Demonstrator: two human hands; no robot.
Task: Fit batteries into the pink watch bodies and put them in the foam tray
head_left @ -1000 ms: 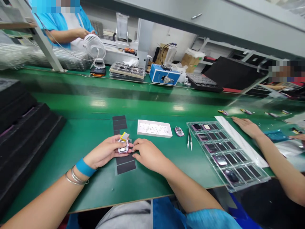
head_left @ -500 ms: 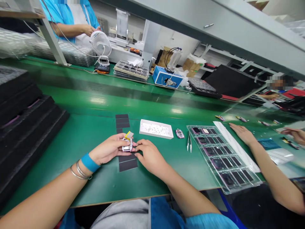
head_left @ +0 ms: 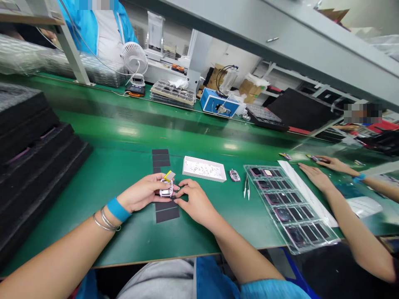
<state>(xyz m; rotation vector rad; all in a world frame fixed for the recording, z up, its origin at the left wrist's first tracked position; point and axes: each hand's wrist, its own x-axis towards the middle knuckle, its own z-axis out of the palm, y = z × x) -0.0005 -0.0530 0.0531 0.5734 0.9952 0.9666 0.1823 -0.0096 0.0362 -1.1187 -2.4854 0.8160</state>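
My left hand [head_left: 141, 194] grips a small pink-rimmed device [head_left: 166, 189] with a yellow tab sticking up from it, just above the green bench. My right hand [head_left: 195, 200] rests beside it with fingers curled, its fingertips touching a strip of black adhesive pads [head_left: 166, 209] that lies under both hands. Whether those fingertips pinch a pad I cannot make out. More black pads [head_left: 161, 158] lie farther back on the same strip.
A white tray of tiny parts [head_left: 204, 168], a loose pink device [head_left: 235, 175], tweezers [head_left: 247, 185] and a clear tray of devices [head_left: 288, 207] lie to the right. Black foam trays [head_left: 34, 153] are stacked at left. A co-worker's arm [head_left: 339, 207] reaches in at right. Another person stands behind.
My hands stay nearly as they were over the black pads. The co-worker at right has brought a second hand onto the bench. The view has shifted slightly.
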